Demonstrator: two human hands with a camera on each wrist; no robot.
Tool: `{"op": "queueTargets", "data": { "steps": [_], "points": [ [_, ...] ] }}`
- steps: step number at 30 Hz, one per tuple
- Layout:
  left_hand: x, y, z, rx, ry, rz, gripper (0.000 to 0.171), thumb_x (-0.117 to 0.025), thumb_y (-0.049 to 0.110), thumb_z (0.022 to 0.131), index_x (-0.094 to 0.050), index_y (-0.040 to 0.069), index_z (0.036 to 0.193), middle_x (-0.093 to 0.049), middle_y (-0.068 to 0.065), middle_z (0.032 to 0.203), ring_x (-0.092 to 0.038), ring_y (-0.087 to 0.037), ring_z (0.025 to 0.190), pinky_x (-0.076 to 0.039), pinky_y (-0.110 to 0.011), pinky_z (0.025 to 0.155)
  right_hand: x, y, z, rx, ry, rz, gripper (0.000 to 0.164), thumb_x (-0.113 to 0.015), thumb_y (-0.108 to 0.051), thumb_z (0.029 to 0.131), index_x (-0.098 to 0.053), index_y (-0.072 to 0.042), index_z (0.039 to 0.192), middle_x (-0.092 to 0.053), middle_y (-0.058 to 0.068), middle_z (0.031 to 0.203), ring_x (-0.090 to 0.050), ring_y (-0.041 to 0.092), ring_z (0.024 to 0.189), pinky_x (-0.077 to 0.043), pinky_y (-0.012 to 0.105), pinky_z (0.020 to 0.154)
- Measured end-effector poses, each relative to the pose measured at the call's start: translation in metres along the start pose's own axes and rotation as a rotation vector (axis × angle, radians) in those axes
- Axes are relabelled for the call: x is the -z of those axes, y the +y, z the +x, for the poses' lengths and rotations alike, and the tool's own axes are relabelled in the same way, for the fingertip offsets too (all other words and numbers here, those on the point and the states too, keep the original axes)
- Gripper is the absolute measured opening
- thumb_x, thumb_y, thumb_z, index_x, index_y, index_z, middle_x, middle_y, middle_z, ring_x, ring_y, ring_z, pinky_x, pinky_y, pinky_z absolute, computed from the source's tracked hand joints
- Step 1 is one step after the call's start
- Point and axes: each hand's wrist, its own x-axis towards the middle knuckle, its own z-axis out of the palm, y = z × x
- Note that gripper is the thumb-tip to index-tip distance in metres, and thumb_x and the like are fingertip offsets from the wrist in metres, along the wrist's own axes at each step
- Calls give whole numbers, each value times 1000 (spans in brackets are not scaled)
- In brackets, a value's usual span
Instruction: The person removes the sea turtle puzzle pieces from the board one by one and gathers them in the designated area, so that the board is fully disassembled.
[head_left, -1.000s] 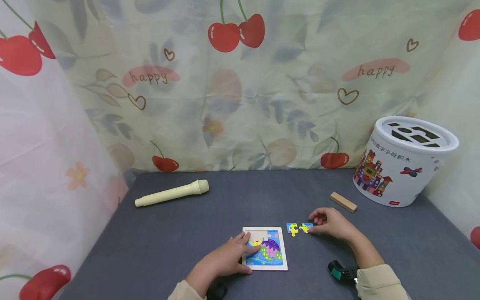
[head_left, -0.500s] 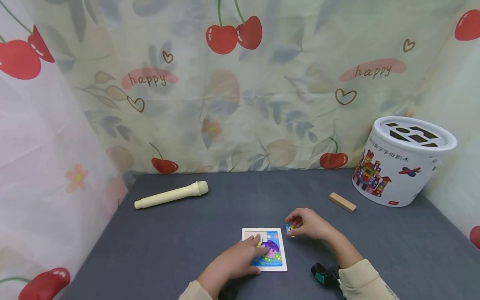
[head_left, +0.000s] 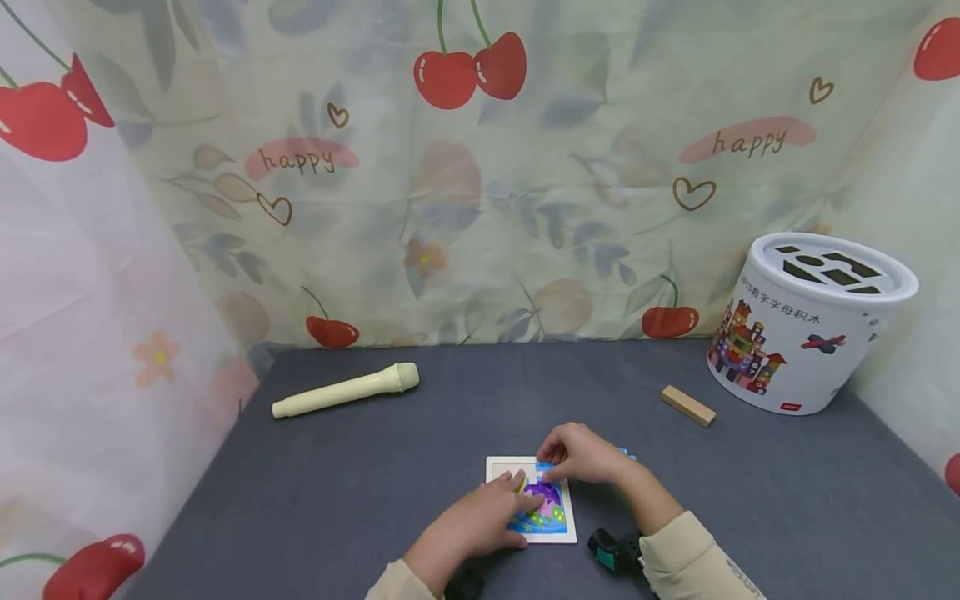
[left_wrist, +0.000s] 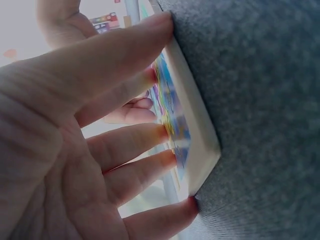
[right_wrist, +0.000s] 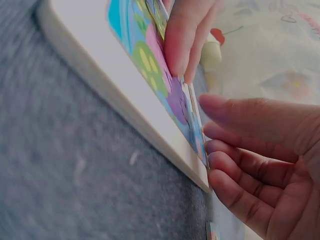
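Observation:
A small jigsaw puzzle in a white frame [head_left: 517, 540] lies on the dark table, its picture blue, purple and green. My left hand [head_left: 476, 515] rests spread over its left part, with fingertips on the picture and the thumb at the near edge. In the left wrist view, one fingertip touches the frame's corner. My right hand [head_left: 585, 454] has its curled fingers at the upper right of the puzzle [right_wrist: 145, 55]. Thumb and fingertips are close together there; I cannot tell if a piece is between them. Behind the right wrist, a blue puzzle piece [head_left: 628, 454] is partly hidden.
A cream toy microphone [head_left: 345, 392] lies at the back left. A wooden block [head_left: 687, 406] and a white bucket [head_left: 795, 333] with shape holes in its lid are at the back right. A printed cherry curtain [head_left: 480, 208] hangs behind the table.
My right hand has moved left from the loose puzzle pieces to the upper right of the framed puzzle. My left hand has slid slightly right over the picture.

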Motion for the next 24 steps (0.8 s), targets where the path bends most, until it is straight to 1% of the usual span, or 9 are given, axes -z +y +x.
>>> {"op": "queueTargets", "data": {
  "steps": [5,9,16,17,20,23,24],
  "points": [
    [0,0,0,-7,-3,-1,53,-72,35,79,-56,32,129,-43,-6,145,-39,-26,135,-40,-45,103,-3,-1,0,-16,17,-15,16,-77,-11,74,-70,-4,86,-61,0,75,-51,3,65,-45,17,58],
    [0,0,1,-10,-8,-8,52,-71,34,80,-56,32,129,-43,-6,145,-38,-27,135,-40,-46,103,-4,-2,-1,2,31,-26,14,-77,-9,74,-70,-3,85,-61,0,74,-50,2,65,-44,17,58],
    [-1,-1,1,-16,-11,-13,52,-72,34,80,-56,32,129,-43,-7,145,-38,-27,135,-40,-47,102,-4,-6,-4,-9,12,-46,13,-74,-8,77,-71,-3,89,-58,1,79,-50,5,69,-44,18,61],
    [0,-2,1,-28,-14,-9,52,-71,34,80,-56,31,130,-43,-8,145,-39,-28,135,-40,-48,102,-4,-6,-5,-4,11,-49,14,-74,-8,77,-71,-3,90,-58,1,79,-50,5,70,-44,18,61],
    [-1,-3,1,-35,-13,-18,51,-71,32,81,-56,30,130,-43,-9,145,-39,-29,134,-40,-47,102,-5,-6,-4,10,14,-44,15,-74,-7,77,-71,-2,90,-58,2,80,-51,7,71,-44,18,62],
    [-1,-3,1,-36,-8,-18,51,-71,33,81,-56,30,130,-43,-8,145,-39,-28,134,-40,-46,102,-7,-5,-4,17,14,-35,15,-74,-6,76,-69,-2,90,-58,2,82,-52,9,73,-44,18,63],
    [-2,-3,0,-26,-4,-24,51,-72,33,80,-57,30,129,-43,-7,145,-39,-27,135,-40,-46,103,-7,-5,-4,13,13,-29,16,-74,-6,75,-69,-2,90,-57,2,82,-52,10,74,-43,18,63]
  ]
}}
